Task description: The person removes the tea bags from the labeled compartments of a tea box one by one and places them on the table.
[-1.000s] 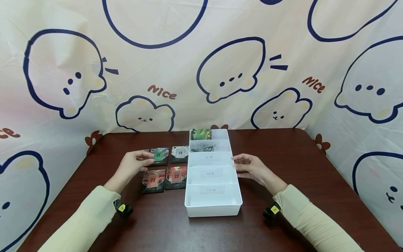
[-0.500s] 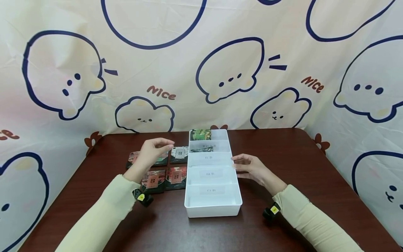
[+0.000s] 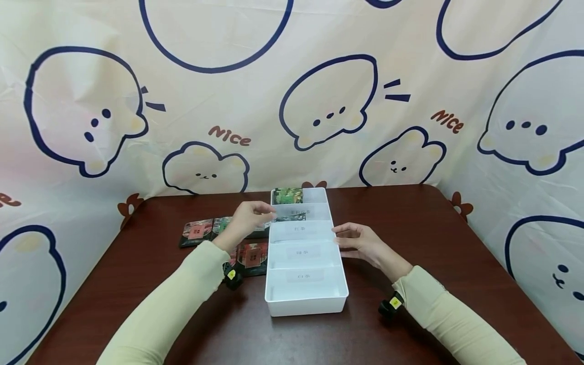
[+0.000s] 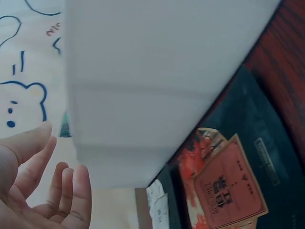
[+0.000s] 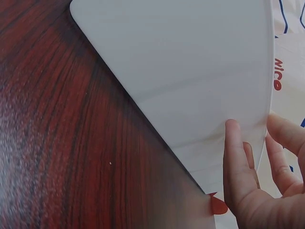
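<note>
My head camera faces forward and down over the whole white box [image 3: 307, 307]. My left wrist camera [image 3: 233, 277] and right wrist camera [image 3: 390, 305], close in and rolled sideways, share that box, looking along its opposite sides past my fingers [image 4: 82, 196].

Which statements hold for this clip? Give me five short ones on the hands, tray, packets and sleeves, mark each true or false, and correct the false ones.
1. The right hand is at the right side of the white tray. True.
2. The left hand is at the tray's nearest compartment. False: it is by the left edge, toward the far end.
3. A green packet lies in the farthest compartment. True.
4. The red-labelled packets on the table are right of the tray. False: they lie to its left.
5. Both sleeves are pale. True.
</note>
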`<state>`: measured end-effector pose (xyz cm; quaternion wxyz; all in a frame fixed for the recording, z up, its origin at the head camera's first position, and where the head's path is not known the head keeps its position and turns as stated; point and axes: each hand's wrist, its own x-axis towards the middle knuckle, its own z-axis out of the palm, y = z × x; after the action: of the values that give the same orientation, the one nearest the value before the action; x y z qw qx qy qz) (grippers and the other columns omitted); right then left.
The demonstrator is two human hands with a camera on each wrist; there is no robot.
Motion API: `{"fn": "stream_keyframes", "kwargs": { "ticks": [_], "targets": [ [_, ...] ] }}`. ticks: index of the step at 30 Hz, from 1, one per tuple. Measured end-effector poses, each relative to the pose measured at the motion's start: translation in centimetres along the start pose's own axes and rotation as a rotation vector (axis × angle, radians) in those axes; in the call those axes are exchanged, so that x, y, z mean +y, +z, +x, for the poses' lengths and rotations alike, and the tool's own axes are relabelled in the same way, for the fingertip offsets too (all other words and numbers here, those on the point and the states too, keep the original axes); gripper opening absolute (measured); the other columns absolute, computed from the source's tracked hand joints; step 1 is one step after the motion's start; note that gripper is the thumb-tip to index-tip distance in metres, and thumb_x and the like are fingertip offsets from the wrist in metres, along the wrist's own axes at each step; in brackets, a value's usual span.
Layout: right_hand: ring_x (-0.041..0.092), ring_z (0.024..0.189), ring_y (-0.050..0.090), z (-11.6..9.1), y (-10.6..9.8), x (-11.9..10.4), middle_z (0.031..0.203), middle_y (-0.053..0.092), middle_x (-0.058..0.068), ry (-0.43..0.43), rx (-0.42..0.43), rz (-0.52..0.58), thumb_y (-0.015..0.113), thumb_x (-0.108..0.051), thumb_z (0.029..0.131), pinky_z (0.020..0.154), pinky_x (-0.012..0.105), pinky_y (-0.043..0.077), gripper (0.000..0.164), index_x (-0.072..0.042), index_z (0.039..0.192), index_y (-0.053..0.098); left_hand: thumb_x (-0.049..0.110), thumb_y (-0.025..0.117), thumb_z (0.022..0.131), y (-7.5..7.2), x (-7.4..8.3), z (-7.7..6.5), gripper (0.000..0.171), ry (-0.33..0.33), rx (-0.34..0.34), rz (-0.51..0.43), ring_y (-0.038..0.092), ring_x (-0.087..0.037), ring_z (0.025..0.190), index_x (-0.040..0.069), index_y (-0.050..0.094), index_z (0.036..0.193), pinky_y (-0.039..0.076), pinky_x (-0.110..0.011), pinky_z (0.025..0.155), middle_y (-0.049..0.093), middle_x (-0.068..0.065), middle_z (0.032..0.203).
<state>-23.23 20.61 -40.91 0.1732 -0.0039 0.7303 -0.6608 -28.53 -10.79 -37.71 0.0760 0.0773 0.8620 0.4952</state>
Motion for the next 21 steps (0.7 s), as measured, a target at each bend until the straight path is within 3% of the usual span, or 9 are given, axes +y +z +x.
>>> {"fn": "stream_keyframes", "kwargs": {
  "ticks": [8,15,21],
  "targets": [
    [0.018,0.091,0.067,0.0,0.0,0.0,0.117,0.058,0.014,-0.004,-0.007,0.001,0.072,-0.011,0.087,0.087,0.045,0.056,0.043,-0.001,0.126,0.058,0.025,0.073,0.087,1.0,-0.4,0.6,0.02,-0.015,0.0,0.107,0.063,-0.033,0.092,0.017,0.073,0.105,0.055,-0.045,0.081,0.061,-0.009,0.117],
    [0.018,0.09,0.067,-0.1,0.1,-0.1,0.115,0.058,0.014,0.005,0.003,0.008,0.072,-0.01,0.087,0.086,0.045,0.056,0.042,-0.001,0.126,0.058,0.024,0.073,0.088,1.3,-0.3,0.5,0.013,0.021,0.026,0.183,0.056,-0.025,0.093,0.016,0.076,0.098,0.051,-0.032,0.07,0.06,-0.008,0.119],
    [0.018,0.09,0.067,-0.1,0.1,-0.1,0.117,0.058,0.014,0.005,0.007,0.009,0.073,-0.011,0.087,0.086,0.043,0.056,0.043,-0.001,0.126,0.058,0.023,0.072,0.089,1.2,-0.3,0.4,0.017,0.056,0.05,0.204,0.054,-0.024,0.092,0.014,0.077,0.101,0.052,-0.03,0.067,0.059,-0.008,0.112]
  ]
}}
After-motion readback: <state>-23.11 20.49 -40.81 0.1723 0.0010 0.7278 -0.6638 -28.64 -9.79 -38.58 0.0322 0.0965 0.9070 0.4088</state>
